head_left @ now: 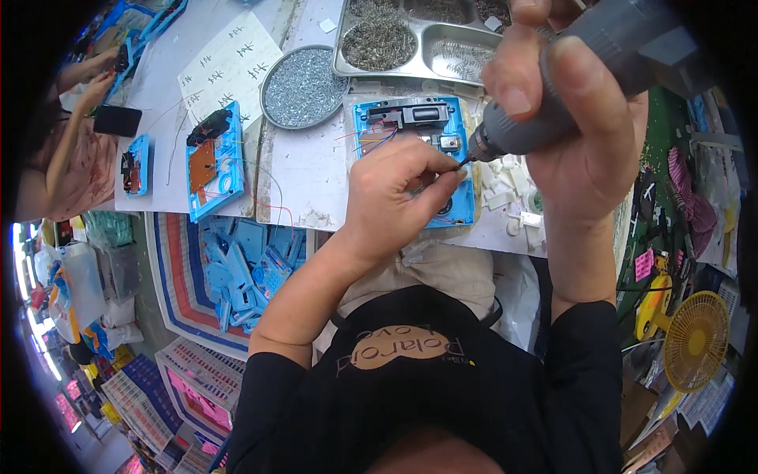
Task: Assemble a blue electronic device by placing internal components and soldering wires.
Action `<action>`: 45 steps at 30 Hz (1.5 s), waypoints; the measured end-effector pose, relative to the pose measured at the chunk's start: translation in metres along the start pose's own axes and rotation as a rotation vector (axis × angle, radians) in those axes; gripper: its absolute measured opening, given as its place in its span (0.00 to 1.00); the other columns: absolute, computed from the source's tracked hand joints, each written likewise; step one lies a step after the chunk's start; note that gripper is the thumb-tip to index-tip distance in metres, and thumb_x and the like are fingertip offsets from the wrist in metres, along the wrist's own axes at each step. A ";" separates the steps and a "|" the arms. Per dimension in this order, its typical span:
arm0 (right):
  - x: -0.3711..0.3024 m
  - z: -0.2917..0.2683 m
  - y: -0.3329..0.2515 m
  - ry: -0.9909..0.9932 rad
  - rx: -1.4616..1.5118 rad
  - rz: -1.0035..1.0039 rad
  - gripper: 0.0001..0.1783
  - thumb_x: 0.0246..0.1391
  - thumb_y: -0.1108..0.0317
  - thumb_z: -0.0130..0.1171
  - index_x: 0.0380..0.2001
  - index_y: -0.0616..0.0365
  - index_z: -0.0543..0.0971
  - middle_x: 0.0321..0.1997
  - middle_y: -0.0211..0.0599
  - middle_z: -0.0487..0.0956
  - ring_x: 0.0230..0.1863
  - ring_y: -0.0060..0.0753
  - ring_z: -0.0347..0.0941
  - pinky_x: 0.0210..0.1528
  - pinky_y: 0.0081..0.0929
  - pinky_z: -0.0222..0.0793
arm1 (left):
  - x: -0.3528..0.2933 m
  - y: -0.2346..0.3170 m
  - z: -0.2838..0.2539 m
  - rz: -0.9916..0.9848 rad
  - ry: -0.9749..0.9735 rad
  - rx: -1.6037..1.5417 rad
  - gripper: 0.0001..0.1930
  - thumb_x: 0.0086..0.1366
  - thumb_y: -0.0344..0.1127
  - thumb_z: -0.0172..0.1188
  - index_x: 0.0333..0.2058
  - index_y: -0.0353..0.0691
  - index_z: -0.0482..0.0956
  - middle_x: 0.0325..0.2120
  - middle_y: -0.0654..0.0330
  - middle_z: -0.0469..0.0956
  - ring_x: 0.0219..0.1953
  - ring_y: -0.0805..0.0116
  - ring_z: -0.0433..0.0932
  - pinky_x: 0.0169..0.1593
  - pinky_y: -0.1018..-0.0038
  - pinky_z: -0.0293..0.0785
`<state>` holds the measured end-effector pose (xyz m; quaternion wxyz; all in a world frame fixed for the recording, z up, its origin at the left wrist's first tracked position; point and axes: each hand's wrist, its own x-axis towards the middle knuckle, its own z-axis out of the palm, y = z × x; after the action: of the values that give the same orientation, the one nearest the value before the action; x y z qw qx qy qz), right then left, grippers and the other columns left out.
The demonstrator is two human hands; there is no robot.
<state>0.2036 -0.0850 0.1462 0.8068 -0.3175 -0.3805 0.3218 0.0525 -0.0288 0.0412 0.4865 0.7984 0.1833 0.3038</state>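
Blue casing (466,193), open, with black module and wiring inside: lying on the white bench (312,170) at its near edge, directly before the person, partly covered by the left hand. Left hand (399,193): reaching over the casing, thumb and forefinger closing in at the tip of the bit (466,161); whether they are pinching the bit or some small piece, one cannot tell. Right hand (588,150): grasping a grey power screwdriver (517,130), fingers wrapping round its body, the bit slanting down leftward over the casing's right side. Small white parts (501,182): lying loose just beside the casing's right side, toward the near edge. Steel compartment tray (341,67): standing beyond the casing, farther from the near edge, holding metal springs (379,43). Round tray (264,103): standing left of the steel one, holding many small silver pieces (304,87). Paper sheet (229,59): lying left of the round tray, bearing small dark items. Second blue casing (229,182): lying at the near edge, left of the first. Third blue casing (140,162): lying near the bench's near left corner. Co-worker's hand (99,85): showing beyond the left edge. Striped bin (170,268): standing below the near edge, holding blue plastic parts (249,268). Yellow fan (696,341): standing to the person's right, apart from the bench.
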 end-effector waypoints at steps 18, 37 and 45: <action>0.040 -0.082 0.003 -0.190 -0.651 0.157 0.32 0.64 0.59 0.53 0.64 0.69 0.65 0.44 0.44 0.78 0.43 0.30 0.77 0.52 0.29 0.71 | -0.091 -0.096 -0.252 -0.378 0.703 1.010 0.24 0.59 0.45 0.71 0.48 0.34 0.80 0.47 0.46 0.77 0.53 0.49 0.75 0.57 0.58 0.70; 0.053 -0.067 0.020 -0.077 -0.417 0.128 0.30 0.61 0.62 0.58 0.61 0.69 0.68 0.39 0.43 0.79 0.38 0.33 0.77 0.45 0.31 0.74 | 0.004 -0.004 -0.109 -0.023 0.180 0.343 0.16 0.59 0.29 0.70 0.46 0.37 0.82 0.39 0.58 0.82 0.33 0.68 0.78 0.37 0.72 0.74; 0.042 -0.038 0.020 -0.063 -0.251 0.153 0.31 0.55 0.59 0.62 0.57 0.67 0.69 0.33 0.44 0.79 0.34 0.34 0.78 0.41 0.31 0.75 | 0.061 -0.018 -0.012 0.104 -0.017 0.293 0.14 0.57 0.34 0.71 0.41 0.36 0.84 0.29 0.55 0.80 0.26 0.60 0.79 0.34 0.69 0.75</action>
<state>0.2503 -0.0518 0.1285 0.7216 -0.4336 -0.4174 0.3422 0.0900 0.0235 0.0480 0.3500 0.8717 0.1800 0.2921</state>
